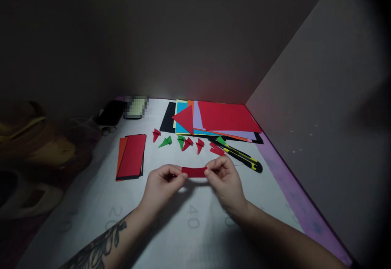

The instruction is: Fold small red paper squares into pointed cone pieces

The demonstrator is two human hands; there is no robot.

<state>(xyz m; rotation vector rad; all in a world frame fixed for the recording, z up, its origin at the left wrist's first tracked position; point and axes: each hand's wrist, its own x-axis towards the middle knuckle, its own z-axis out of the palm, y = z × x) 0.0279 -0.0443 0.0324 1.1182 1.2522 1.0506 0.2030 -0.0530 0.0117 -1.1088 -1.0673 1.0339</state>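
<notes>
Holding a narrow dark-red paper strip [194, 172] between them, left grip [163, 181] and right grip [225, 182] are pinched on its ends, likely keeping it straight; folded red paper shapes [200, 145] lie beyond

Looking like smooth, matt paper on the strip [194, 172]; beyond the strip, showing plastic on the cutter [240, 156].

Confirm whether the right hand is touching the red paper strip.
Touching. The head view shows the right hand pinching one end of the red paper strip, with no gap visible between them.
</notes>
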